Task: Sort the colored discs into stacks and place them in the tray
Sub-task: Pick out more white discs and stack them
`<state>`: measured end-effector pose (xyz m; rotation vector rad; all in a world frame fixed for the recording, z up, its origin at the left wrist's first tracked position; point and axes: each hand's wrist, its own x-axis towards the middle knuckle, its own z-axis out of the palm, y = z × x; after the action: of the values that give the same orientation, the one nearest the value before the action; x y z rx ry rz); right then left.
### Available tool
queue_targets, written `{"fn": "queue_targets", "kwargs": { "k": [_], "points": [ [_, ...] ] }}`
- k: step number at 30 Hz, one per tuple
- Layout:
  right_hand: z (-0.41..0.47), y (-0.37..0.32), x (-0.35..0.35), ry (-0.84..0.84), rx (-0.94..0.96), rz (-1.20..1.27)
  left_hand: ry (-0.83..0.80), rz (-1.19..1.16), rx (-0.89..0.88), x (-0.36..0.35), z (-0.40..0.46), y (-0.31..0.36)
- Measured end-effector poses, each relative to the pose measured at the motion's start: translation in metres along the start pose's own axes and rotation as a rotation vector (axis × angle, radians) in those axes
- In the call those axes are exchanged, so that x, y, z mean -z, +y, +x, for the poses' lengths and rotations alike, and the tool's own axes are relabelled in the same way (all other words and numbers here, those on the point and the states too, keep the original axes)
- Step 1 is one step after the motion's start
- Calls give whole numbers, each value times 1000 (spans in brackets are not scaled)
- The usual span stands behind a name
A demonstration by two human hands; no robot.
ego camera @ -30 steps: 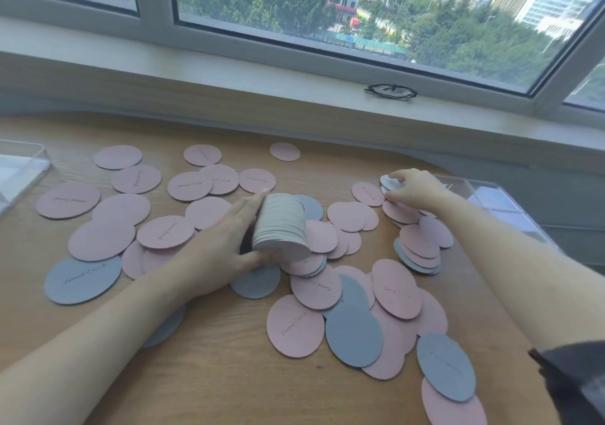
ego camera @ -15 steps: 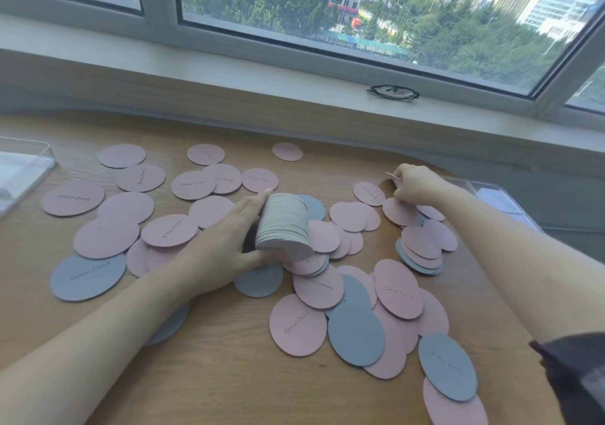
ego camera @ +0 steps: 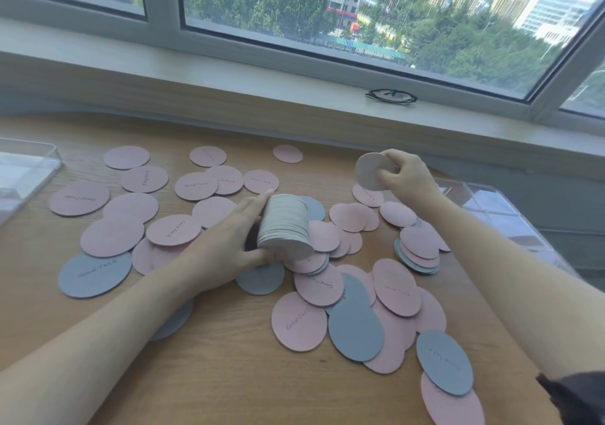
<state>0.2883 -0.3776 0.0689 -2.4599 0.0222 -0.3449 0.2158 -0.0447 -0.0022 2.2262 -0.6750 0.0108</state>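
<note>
Our left hand (ego camera: 226,248) grips the thick stack of round card discs (ego camera: 285,226); at two o'clock, our right hand (ego camera: 404,172) pinches one pale round disc (ego camera: 371,171). Pink and grey discs litter the wooden table (ego camera: 229,375).

A thick stack of discs (ego camera: 284,225) lies tipped on its side at the table's middle, its pale edges showing, while one pale disc (ego camera: 373,171) is lifted on edge at far right. Loose pink discs (ego camera: 111,234) and grey discs (ego camera: 94,274) lie flat and overlapping all around. A clear tray (ego camera: 510,215) sits at the right edge, its compartments hard to make out.
</note>
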Motion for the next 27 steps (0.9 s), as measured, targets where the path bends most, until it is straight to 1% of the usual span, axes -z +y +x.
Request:
{"fn": "queue_targets", "kwargs": {
  "k": [3,6,9,14,17,20,22,25,27],
  "points": [
    [-16,-28,-16,-43,22,247,9,-38,4,1,0,0],
    [-34,-52,-37,-75,85,427,-2,-173,19,2,-1,2],
    [-53,-66,-61,-110,117,465,11,-226,18,2,-1,2],
    [-78,-72,-95,-227,194,395,31,-167,23,0,-2,0],
    [-86,-78,-90,-344,142,427,19,-80,24,0,-2,2],
    [-93,-82,-87,-478,89,300,4,19,15,1,-2,7],
    [-97,-86,-92,-461,90,239,-1,119,47,2,-4,10],
    [-101,-93,-94,-431,101,223,58,347,66,2,-7,18],
    [-105,-96,-90,-433,123,244,88,409,55,1,-7,20]
  ]
}}
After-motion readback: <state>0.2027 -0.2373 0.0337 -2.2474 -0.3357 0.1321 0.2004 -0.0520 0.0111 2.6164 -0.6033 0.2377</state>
